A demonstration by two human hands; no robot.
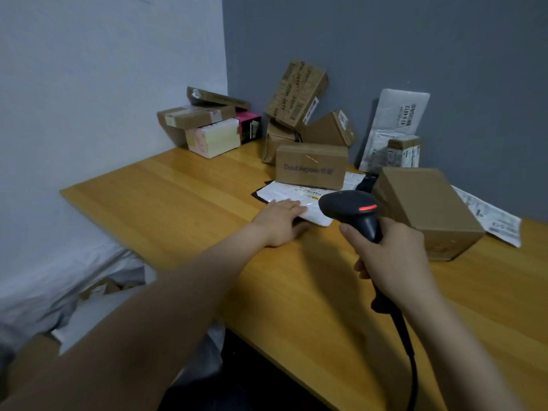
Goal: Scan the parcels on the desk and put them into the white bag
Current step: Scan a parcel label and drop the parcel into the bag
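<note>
Holding brown boxes (pixel 110 287), white bag (pixel 44 277) off desk's (pixel 178 197) left edge, left hand (pixel 278 222) flat-fingered on poly mailer (pixel 286 193), right hand (pixel 394 256) gripping barcode scanner (pixel 350 206)

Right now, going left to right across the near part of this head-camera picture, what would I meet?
white bag → left hand → scanner → big brown box → far-right mailer
</note>
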